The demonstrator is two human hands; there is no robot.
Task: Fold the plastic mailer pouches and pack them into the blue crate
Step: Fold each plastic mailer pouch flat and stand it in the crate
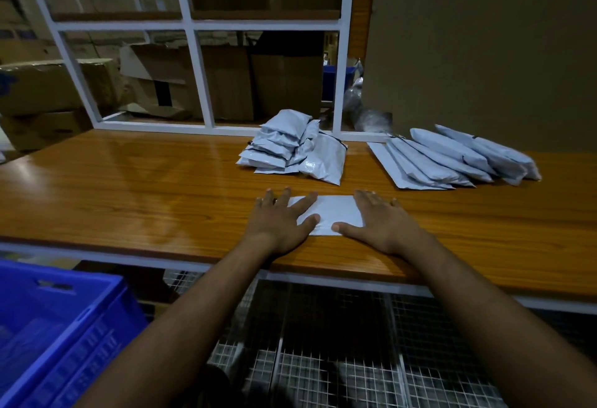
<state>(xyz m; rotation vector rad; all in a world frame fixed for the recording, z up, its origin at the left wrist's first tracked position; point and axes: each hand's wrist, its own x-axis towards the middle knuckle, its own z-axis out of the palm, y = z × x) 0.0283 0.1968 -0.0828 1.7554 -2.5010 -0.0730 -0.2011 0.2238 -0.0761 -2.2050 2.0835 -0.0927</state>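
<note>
White mailer pouch (336, 212) flat under left hand (279, 220) and right hand (379, 223).

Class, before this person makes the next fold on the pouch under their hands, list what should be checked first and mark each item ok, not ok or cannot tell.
1. Pouch lies flat on the table: ok.
2. Left hand presses the pouch's left end, fingers straight: ok.
3. Right hand presses its right end, fingers straight: ok.
4. Pouch sits clear of the folded pile and the flat row: ok.
5. Crate is within reach, low on the left: ok.
6. Room left inside the crate: cannot tell, only part of it shows.
</note>
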